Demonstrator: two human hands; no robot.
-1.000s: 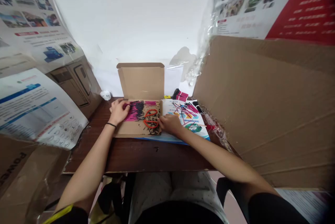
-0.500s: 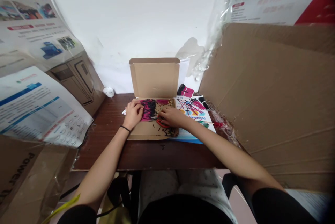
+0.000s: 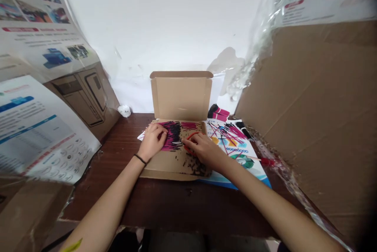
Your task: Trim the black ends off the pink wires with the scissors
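A shallow cardboard box (image 3: 165, 164) lies open on the desk. Many thin pink sticks with black ends (image 3: 173, 136) are laid side by side in it. Over their left part rests my left hand (image 3: 151, 140), its fingers bent and its thumb close to the forefinger on the sticks. My right hand (image 3: 207, 151) is closed on red-handled scissors (image 3: 177, 142), whose blades point left at the sticks' black ends. Small black bits (image 3: 193, 163) are scattered in the box's front right. Behind my right hand, shorter pink pieces with pale tips (image 3: 191, 126) lie in a row.
The box's lid (image 3: 182, 96) stands upright near the white wall. On the right, loose sticks (image 3: 235, 132) lie on a printed sheet (image 3: 219, 165), with banded bundles (image 3: 219, 113) behind. Large cartons (image 3: 312, 106) wall in both sides. A white crumpled wad (image 3: 124, 111) sits back left.
The camera view has moved closer to the desk. My right hand and the scissors have shifted a little, so the blades now show beside the sticks. The left hand stays on the sticks.
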